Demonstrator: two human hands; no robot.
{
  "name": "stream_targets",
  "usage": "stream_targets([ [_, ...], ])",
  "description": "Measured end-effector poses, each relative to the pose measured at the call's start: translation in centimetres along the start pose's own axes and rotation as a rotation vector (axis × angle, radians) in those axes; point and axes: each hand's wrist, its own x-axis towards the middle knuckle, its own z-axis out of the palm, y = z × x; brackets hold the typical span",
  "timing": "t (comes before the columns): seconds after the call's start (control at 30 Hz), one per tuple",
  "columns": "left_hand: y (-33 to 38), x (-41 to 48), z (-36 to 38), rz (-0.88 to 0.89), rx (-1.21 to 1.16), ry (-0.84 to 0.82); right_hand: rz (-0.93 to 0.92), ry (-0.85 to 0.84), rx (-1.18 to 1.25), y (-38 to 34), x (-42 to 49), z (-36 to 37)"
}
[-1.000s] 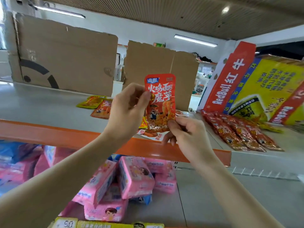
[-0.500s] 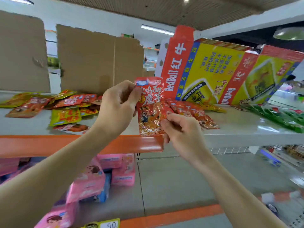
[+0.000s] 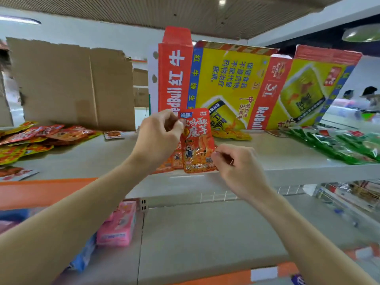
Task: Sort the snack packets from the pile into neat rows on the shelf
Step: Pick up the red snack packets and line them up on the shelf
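Note:
An orange-red snack packet point(image 3: 196, 140) stands upright over the front of the grey shelf point(image 3: 277, 157). My left hand point(image 3: 158, 138) pinches its top left corner and my right hand point(image 3: 232, 161) pinches its bottom right corner. Behind and under it lies a row of matching orange packets point(image 3: 171, 161), mostly hidden by my left hand. The loose pile of red, orange and yellow packets point(image 3: 41, 136) lies on the shelf at the far left.
A row of green packets point(image 3: 339, 145) lies at the right of the shelf. Red Bull cartons point(image 3: 226, 85) and brown cardboard point(image 3: 72, 83) stand along the back. Pink packs point(image 3: 119, 225) sit on the lower shelf. One small packet point(image 3: 112, 134) lies alone near the cardboard.
The view has swung right, away from the pile. Both hands have carried the packet to the right and down, over the row of matching orange packets.

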Motion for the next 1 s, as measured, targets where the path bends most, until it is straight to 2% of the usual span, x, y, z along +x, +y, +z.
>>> stream_targets([
  [0.23, -1.0, 2.2, 3.5, 0.024, 0.179, -0.091, -0.010, -0.183, -0.105, 4.4, 2.6, -1.3],
  [0.4, -1.5, 3.6, 4.6, 0.082, 0.570, -0.204, -0.022, -0.369, -0.179, 5.5, 4.2, -1.7],
  [0.5, -1.6, 4.6, 5.3, 0.085, 0.689, -0.234, 0.005, -0.448, -0.196, 5.9, 5.4, -2.1],
  [0.7, -2.6, 4.6, 6.5, 0.165, 0.816, -0.254, 0.065, -0.493, -0.200, 7.4, 5.8, -1.9],
  [0.8, -3.0, 4.3, 6.7, 0.237, 0.833, -0.211, 0.081, -0.503, -0.249, 7.3, 5.9, -1.7],
  [1.0, -3.5, 4.3, 6.7, 0.263, 0.888, -0.215, 0.073, -0.508, -0.270, 7.4, 5.8, -1.3],
])
